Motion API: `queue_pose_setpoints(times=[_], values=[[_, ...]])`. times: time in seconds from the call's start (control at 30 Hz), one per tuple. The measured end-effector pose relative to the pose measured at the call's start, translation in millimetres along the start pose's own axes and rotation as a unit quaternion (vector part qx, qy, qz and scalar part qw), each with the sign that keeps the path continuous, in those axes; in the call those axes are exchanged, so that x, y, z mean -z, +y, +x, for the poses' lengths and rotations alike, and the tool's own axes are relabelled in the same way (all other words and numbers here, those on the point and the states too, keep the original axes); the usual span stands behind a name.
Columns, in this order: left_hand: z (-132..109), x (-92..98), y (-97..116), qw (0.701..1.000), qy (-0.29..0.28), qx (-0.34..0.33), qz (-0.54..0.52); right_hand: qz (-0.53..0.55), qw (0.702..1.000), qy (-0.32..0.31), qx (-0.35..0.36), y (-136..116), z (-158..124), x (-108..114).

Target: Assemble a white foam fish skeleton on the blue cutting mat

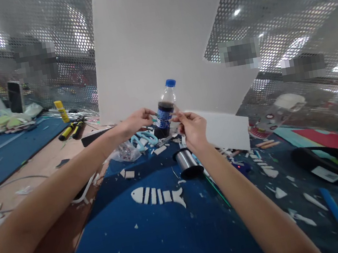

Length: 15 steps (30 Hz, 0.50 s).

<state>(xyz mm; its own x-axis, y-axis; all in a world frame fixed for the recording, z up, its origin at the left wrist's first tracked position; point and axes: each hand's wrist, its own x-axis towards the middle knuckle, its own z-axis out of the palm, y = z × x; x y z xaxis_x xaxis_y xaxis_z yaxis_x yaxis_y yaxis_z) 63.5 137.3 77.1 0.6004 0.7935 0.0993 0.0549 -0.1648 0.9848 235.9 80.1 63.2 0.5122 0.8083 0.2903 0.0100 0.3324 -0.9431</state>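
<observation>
My left hand [139, 121] is raised just left of a cola bottle [164, 116] with a blue cap, thumb and fingers curled together in a pinch. On the bottle's right, my right hand [193, 129] pinches thumb against forefinger. Whatever thin thing either hand may hold is too small to make out. Below the right hand lies a spool of silvery wire [188, 162] on its side. Nearer to me, a flat white fish cut into several segments [158, 196] rests on the blue mat [138, 252]. Light-blue scissors [144, 139] lie beneath the left hand.
A white board [153, 30] stands behind the bottle. Yellow-black pliers [72, 129], a glue stick [61, 111] and a phone [15, 97] are at the left. White scraps [266, 166], a clear plastic cup [271, 116] and a black strap-like object [318, 166] are at the right.
</observation>
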Motion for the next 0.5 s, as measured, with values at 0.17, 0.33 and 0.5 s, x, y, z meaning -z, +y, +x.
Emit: queue_pose_setpoints(times=[0.17, 0.33, 0.5], values=[[-1.6, -1.4, 2.7, 0.998, -0.03, -0.051, 0.014, -0.046, 0.998, -0.046, -0.015, 1.3, -5.0, -0.4], [-5.8, -3.5, 5.9, 0.994, -0.061, -0.093, 0.015, -0.089, 0.992, -0.087, -0.031, 1.4, -7.7, 0.2], [-5.5, -1.7, 4.5, 0.99, -0.066, -0.125, 0.021, -0.091, 0.986, -0.128, -0.058, 1.3, -9.5, -1.9]])
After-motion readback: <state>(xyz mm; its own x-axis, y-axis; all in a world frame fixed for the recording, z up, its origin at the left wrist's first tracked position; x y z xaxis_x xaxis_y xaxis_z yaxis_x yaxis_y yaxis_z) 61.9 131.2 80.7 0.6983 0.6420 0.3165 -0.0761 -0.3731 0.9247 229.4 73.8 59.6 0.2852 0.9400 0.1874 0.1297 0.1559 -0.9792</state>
